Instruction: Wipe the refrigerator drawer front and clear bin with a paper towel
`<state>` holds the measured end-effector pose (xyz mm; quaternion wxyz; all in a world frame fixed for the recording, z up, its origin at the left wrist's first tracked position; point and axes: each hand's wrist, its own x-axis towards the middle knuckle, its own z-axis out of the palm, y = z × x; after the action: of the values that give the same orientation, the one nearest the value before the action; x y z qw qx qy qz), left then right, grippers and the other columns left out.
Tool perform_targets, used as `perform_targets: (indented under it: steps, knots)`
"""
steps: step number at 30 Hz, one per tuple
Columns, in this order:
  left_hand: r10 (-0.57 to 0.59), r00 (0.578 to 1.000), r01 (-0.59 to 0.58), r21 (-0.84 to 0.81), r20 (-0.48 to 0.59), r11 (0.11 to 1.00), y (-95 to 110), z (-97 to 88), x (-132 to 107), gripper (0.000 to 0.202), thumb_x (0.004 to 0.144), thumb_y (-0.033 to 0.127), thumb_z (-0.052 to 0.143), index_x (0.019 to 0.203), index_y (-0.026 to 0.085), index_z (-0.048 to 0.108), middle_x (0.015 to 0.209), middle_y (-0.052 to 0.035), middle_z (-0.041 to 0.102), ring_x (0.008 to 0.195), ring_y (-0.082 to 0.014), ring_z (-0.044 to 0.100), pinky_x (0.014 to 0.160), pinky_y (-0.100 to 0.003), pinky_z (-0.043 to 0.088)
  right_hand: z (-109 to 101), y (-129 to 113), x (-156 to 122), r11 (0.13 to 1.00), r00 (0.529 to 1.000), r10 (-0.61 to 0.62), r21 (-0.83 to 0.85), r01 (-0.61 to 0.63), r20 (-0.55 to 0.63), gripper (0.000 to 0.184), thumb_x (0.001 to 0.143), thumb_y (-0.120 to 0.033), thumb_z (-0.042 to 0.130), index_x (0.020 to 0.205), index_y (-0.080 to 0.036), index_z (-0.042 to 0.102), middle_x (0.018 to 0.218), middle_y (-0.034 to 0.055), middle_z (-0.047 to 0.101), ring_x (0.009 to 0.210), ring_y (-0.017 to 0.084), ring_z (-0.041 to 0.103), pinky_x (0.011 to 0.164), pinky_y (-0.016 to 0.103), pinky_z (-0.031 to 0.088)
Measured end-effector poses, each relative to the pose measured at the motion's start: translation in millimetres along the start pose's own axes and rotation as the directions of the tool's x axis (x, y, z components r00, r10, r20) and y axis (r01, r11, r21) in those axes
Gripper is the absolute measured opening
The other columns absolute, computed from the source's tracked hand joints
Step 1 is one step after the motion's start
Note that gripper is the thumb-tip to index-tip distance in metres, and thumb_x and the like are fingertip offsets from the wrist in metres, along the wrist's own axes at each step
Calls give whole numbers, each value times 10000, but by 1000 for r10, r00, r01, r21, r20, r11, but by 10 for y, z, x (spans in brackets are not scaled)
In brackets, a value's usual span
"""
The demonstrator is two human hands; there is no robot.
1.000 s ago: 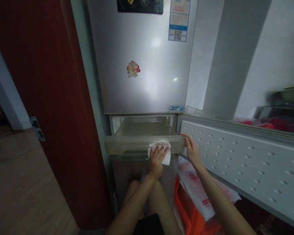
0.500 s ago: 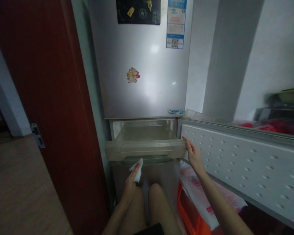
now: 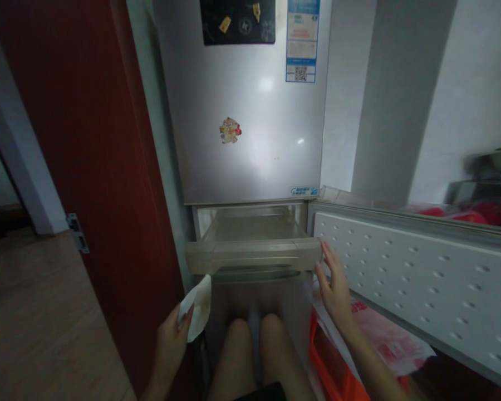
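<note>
A clear plastic drawer [image 3: 250, 255] stands pulled out of a silver fridge [image 3: 246, 106], under the fridge's closed upper door. My left hand [image 3: 171, 342] is low at the left, closed on a white cloth [image 3: 197, 306] pinched between thumb and fingers, away from the drawer. My right hand [image 3: 336, 287] is at the drawer's right end with fingers stretched out, fingertips touching or just off the corner. It holds nothing.
The fridge's lower door [image 3: 413, 278], white with dimples inside, swings open to the right. A dark red door [image 3: 87, 167] stands close on the left. An orange crate [image 3: 338, 367] with white printed bags [image 3: 384, 340] sits under my right arm. My knees [image 3: 254, 340] are below the drawer.
My left hand left the drawer front with the cloth and dropped down and to the left. My right hand loosened from the drawer's right corner and slid slightly lower.
</note>
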<state>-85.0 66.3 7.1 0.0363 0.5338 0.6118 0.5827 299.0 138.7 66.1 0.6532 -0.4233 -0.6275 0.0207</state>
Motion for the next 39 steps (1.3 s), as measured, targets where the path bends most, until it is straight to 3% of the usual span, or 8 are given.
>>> perform_targets:
  steps: [4,7,10,13,18,26,34,39]
  knots:
    - [344,939,-342,137,11,930,114,-34,17,378,852,234,463,1115,236,734,1279,-89,700,1156,-292,680,988,-470,553,169,-55,-394,985,994,-82,-144,91,69,614,997,-384,459,1571,-411,241,1669,12,225,1537,280,234,1218,627,239]
    - [497,866,-494,232,51,838,143,5,59,388,871,130,460,1124,251,728,1506,-87,528,1362,-304,527,1077,-519,482,324,-9,-561,971,992,-92,-215,109,84,656,1003,-360,436,1588,-421,145,1687,7,147,1555,305,157,1196,673,242]
    - [593,799,-596,265,102,758,172,68,108,398,882,67,475,1146,244,715,1672,-56,257,1519,-330,271,1163,-588,347,416,22,-610,957,992,-96,-268,115,83,681,1008,-364,423,1598,-401,83,1692,34,113,1557,318,140,1179,691,252]
    - [592,795,-600,303,130,740,178,160,150,370,898,43,484,1120,235,710,1707,-22,91,1549,-349,134,1177,-652,264,429,18,-599,936,992,-97,-332,120,85,683,1020,-340,404,1605,-365,52,1688,74,142,1557,315,137,1177,679,259]
    - [567,811,-580,330,144,745,139,350,206,301,885,3,506,1013,189,705,1705,-20,-40,1542,-398,107,1157,-704,248,385,-6,-561,886,990,-85,-446,128,115,687,1032,-281,385,1608,-327,12,1667,110,224,1559,305,114,1173,661,275]
    - [574,808,-585,300,131,754,153,494,259,402,885,-16,512,1155,212,703,1704,-21,-89,1547,-398,28,1166,-699,220,377,31,-517,856,987,-72,-499,133,141,713,1027,-257,384,1604,-326,-30,1678,103,171,1559,315,99,1153,657,315]
    - [577,804,-591,305,145,746,179,612,333,367,873,-6,544,1105,202,738,1694,0,-156,1543,-419,-10,1180,-680,211,375,105,-367,862,987,-56,-491,124,151,728,1027,-268,387,1600,-331,-57,1676,109,182,1559,312,103,1152,666,306]
    - [592,785,-616,338,185,712,184,721,404,332,879,22,573,1106,194,742,1686,3,-183,1538,-431,-2,1185,-673,217,426,183,-197,888,990,-12,-453,74,139,742,1015,-248,405,1603,-326,-40,1688,127,105,1551,328,143,1145,671,311]
